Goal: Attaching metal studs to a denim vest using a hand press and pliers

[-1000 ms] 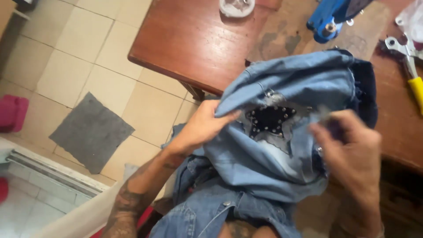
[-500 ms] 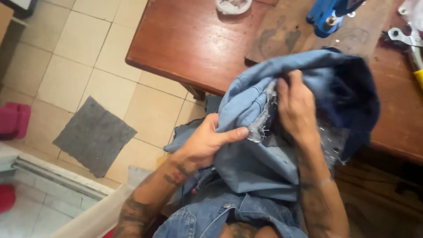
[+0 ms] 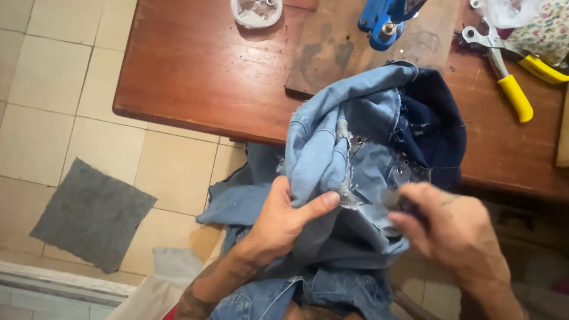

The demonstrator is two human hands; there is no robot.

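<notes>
Left hand (image 3: 278,222) clenches a bunched fold of the denim garment (image 3: 355,172), right hand (image 3: 456,237) at 4 o'clock pinches its frayed, eyeleted edge, cloth draped over the wooden table (image 3: 195,77) rim; step judged repositioning, next needs eyelets flattened.

Crumpled light-blue denim garment (image 3: 355,172), bunched over table edge.
</notes>
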